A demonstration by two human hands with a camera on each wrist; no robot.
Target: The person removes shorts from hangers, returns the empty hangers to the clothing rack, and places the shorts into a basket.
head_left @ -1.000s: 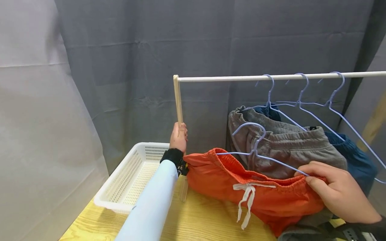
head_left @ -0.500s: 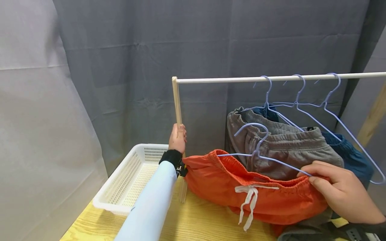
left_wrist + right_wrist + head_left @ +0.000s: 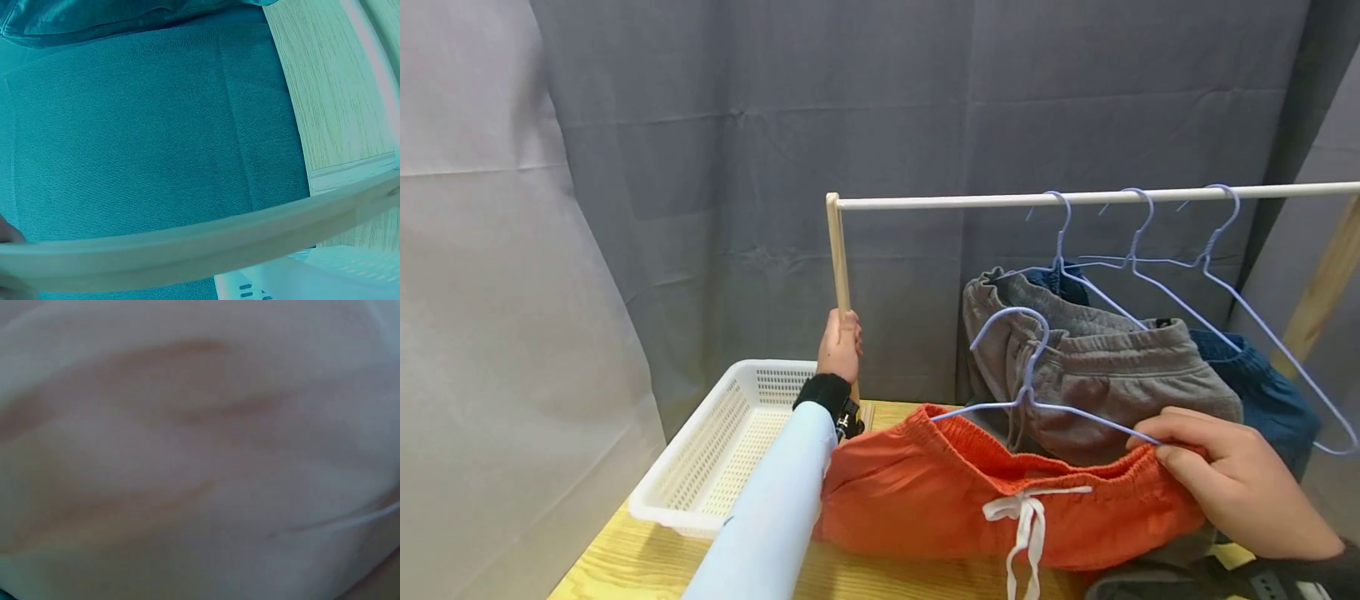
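Left hand [image 3: 841,344]: grips the upright wooden rack post [image 3: 837,262].
Right hand [image 3: 1236,482]: pinches the lilac wire hanger [image 3: 1028,392] and orange drawstring shorts [image 3: 970,492].

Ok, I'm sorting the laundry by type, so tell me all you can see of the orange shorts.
The orange shorts look like thin woven cloth with a gathered elastic waistband and a white drawstring hanging in front. They lie spread over the wooden table, waistband up. The right hand grips the waistband's right end together with a lilac wire hanger.
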